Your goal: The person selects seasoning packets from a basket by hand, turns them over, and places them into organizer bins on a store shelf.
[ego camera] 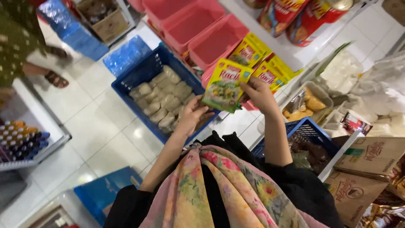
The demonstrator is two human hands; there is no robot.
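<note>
Green sleeve, far left: another person [17,40] stands at the frame's edge in sandals, well apart from the hands.
White rack: small bottles [21,139] in rows, lower left, out of reach.
Blue crate: a basket [126,82] on the tiled floor holds pale lumpy packs [164,99]; it lies just beyond and beneath the left hand.
Left hand: the left hand [192,116] is raised with fingers loosely curled and parted, holding nothing I can make out; its fingertips sit just below and left of the sachet's lower corner, very near, contact not clear.
Sachet: a yellow-green sachet [225,84] is held in the air between the hands, long axis running upper right to lower left, printed face toward the camera.
Right hand: the right hand [259,95] pinches the sachet's right edge, thumb in front; it is the one bearing it.
Strip behind: more yellow sachets [265,69] hang touching the right hand's back side.
Pink bins: tubs [211,38] stand above, beyond the sachets.
Right side: a blue basket [310,128], bagged goods and cardboard boxes [371,154] crowd the right forearm.
</note>
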